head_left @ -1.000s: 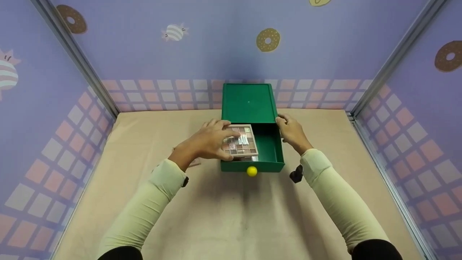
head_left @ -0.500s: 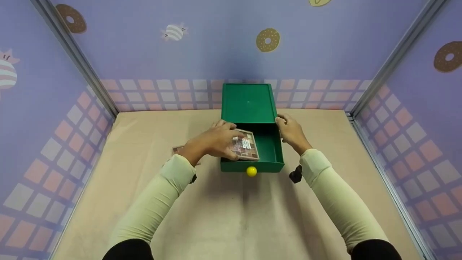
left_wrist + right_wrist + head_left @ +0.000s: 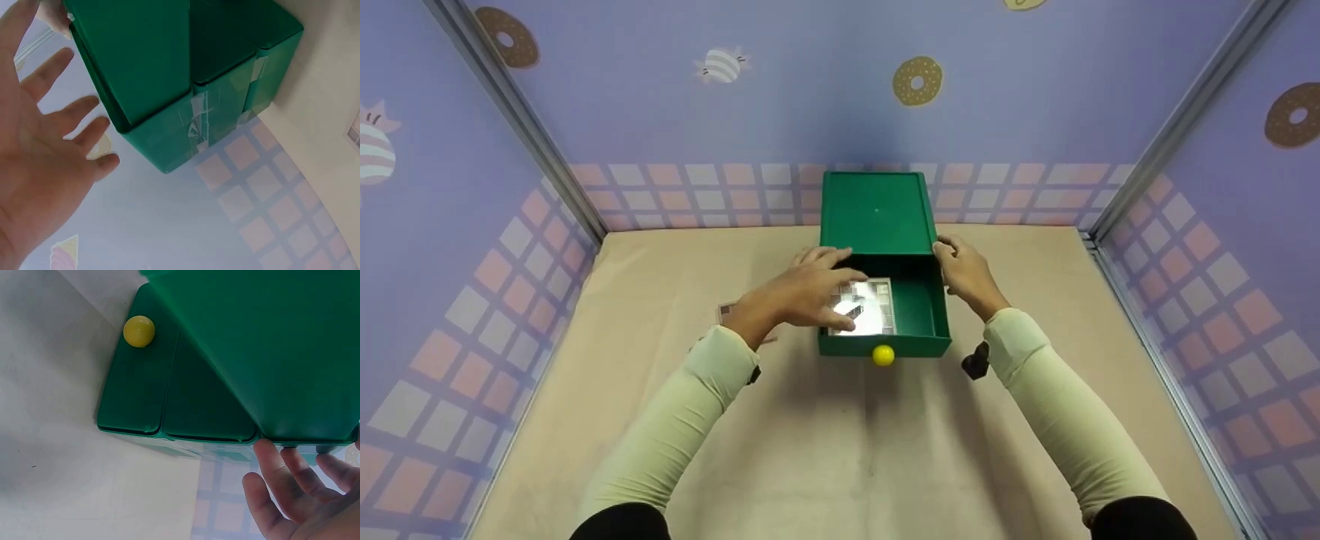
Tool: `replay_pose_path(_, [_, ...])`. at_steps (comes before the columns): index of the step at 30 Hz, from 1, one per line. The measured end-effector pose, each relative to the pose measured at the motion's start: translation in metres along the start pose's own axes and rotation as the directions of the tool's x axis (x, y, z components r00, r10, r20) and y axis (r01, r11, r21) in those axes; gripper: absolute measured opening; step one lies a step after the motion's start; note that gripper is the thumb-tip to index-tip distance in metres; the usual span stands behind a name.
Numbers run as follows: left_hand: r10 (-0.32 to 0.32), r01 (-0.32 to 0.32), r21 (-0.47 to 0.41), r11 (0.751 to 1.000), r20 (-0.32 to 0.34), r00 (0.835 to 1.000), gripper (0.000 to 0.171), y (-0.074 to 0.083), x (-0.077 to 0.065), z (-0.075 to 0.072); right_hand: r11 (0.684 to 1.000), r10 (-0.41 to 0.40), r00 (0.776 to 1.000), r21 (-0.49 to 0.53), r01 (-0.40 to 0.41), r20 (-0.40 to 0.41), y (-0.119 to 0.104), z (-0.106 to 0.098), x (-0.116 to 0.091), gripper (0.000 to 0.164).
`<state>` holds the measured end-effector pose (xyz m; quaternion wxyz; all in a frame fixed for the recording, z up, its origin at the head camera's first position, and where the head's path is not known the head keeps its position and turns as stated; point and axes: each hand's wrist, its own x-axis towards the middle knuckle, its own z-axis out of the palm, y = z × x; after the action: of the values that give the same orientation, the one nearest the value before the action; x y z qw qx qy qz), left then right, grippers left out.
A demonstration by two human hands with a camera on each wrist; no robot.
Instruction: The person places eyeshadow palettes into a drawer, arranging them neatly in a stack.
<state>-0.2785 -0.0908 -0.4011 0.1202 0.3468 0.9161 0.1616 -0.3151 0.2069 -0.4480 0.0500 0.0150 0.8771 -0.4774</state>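
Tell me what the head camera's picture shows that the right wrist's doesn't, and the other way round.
Only the head view shows the inside of the open drawer, its knob, a gridded palette in the drawer, the left hand partly covering that palette, and both pale sleeves.

Only the right wrist view shows two closed drawer fronts below the open drawer, the bottom one with another yellow knob.

Both show the right hand touching the side of the green unit, the checkered wall and the pale cloth.

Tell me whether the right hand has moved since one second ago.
No. In the head view, the right hand stays at the same spot by the right edge of the box, with no visible shift.
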Motion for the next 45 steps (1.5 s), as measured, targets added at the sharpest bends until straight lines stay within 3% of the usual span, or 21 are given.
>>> replay_pose_path(10, [-0.057, 0.054, -0.029, 0.998, -0.144, 0.988, 0.08, -0.027, -0.022, -0.002, 1.0, -0.007, 1.0, 0.002, 0.007, -0.009, 0.001, 0.0, -0.001, 0.055])
replay_pose_path(19, [-0.156, 0.147, -0.068, 0.987, -0.154, 0.976, 0.079, -0.071, -0.049, 0.015, 1.0, -0.015, 1.0, 0.0, 0.015, -0.011, 0.001, 0.001, -0.001, 0.056])
replay_pose_path(27, [-0.25, 0.244, -0.063, 0.968, -0.127, 0.96, 0.081, -0.1, -0.062, 0.036, 1.0, -0.011, 1.0, 0.006, 0.011, -0.007, 0.0, 0.001, -0.001, 0.056])
replay_pose_path(35, [-0.38, 0.379, -0.041, 0.924, -0.028, 0.924, 0.092, -0.119, -0.059, 0.052, 1.0, -0.003, 1.0, -0.008, 0.003, -0.016, 0.003, 0.002, 0.001, 0.057])
replay_pose_path(45, [-0.409, 0.41, -0.01, 0.912, 0.041, 0.912, 0.099, -0.153, -0.058, 0.083, 1.0, -0.008, 1.0, 0.001, 0.008, -0.021, 0.003, 0.003, -0.001, 0.056])
